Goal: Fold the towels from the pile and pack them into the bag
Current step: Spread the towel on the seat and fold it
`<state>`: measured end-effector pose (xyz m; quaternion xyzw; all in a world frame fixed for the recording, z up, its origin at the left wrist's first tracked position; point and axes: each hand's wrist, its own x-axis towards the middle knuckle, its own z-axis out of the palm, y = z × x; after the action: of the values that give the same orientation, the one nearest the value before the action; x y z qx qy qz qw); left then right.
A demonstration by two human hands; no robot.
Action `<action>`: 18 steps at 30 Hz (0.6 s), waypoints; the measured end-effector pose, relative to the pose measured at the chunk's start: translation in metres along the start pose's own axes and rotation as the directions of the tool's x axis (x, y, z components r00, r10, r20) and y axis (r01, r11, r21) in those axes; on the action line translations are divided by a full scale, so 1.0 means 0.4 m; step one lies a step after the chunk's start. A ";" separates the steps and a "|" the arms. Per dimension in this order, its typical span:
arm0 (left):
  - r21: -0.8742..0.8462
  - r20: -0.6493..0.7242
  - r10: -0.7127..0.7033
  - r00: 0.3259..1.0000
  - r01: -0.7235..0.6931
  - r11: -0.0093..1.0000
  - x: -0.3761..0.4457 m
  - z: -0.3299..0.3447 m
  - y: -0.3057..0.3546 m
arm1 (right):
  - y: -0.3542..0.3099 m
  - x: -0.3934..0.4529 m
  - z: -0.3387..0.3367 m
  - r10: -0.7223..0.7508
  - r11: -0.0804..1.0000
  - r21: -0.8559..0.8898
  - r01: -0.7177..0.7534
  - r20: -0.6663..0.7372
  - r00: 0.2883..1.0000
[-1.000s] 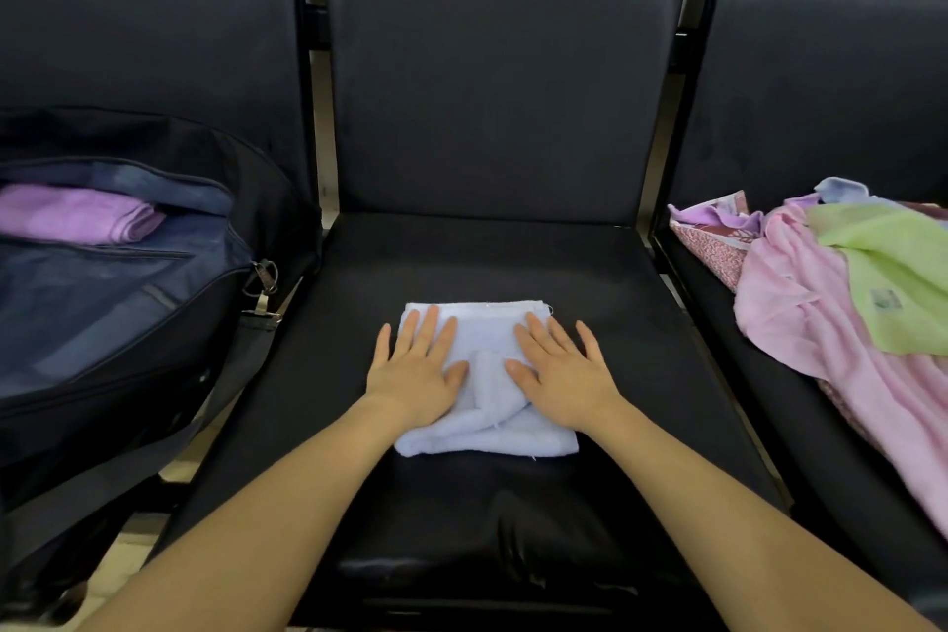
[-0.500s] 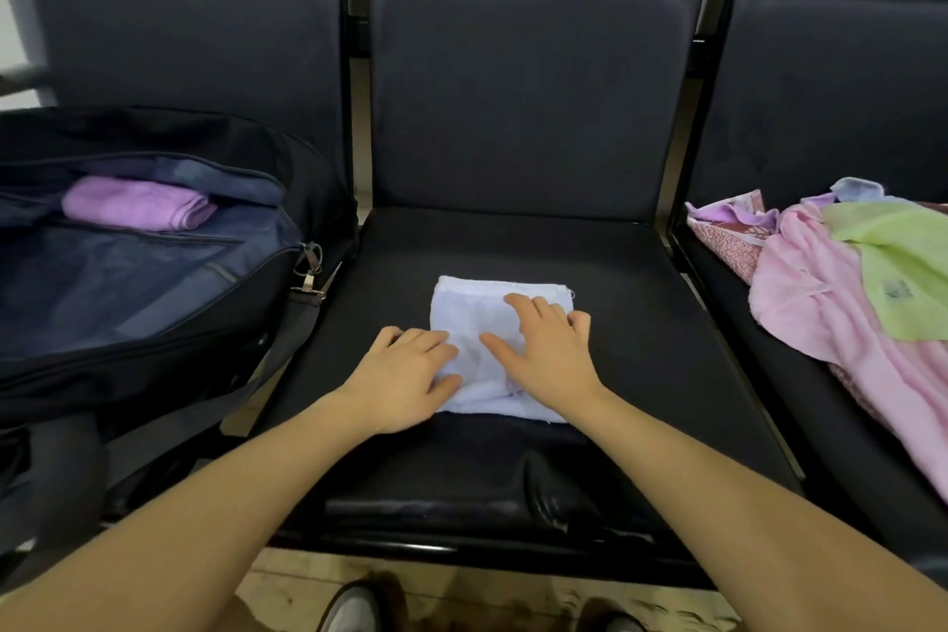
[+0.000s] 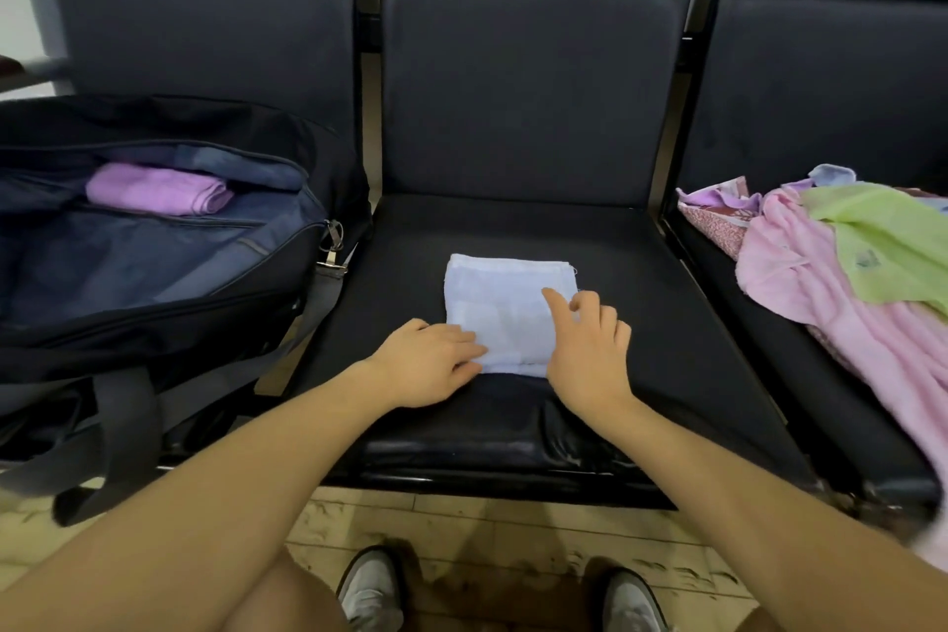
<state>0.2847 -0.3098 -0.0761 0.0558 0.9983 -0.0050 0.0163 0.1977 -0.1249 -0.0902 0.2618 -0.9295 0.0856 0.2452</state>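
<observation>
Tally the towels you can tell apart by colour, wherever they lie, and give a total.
Light blue, folded on the middle seat: 1
Purple, folded in the bag: 1
Pink, in the pile: 1
Green, in the pile: 1
Total: 4; patterned cloth beneath not counted.

I could read no text anywhere; the small mark on the green towel (image 3: 890, 249) was too blurred for me to make out.
</observation>
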 end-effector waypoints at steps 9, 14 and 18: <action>0.058 0.045 0.017 0.999 -0.020 0.998 0.010 0.000 0.004 | 0.102 -0.026 -0.048 -0.260 0.963 0.034 0.266 0.368 0.893; 0.141 -0.039 -0.016 0.999 0.021 0.990 0.016 -0.007 0.020 | 0.129 -0.013 -0.055 -0.260 0.966 0.116 0.232 0.387 0.885; 0.204 -0.090 0.065 0.994 -0.046 0.978 0.030 -0.007 0.033 | 0.145 0.006 -0.022 -0.484 0.874 0.082 0.480 0.258 0.836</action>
<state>0.2741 -0.2954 -0.0740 0.0853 0.9903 -0.1032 -0.0372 0.1690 -0.0742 -0.0831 0.4979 -0.8577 -0.0086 0.1280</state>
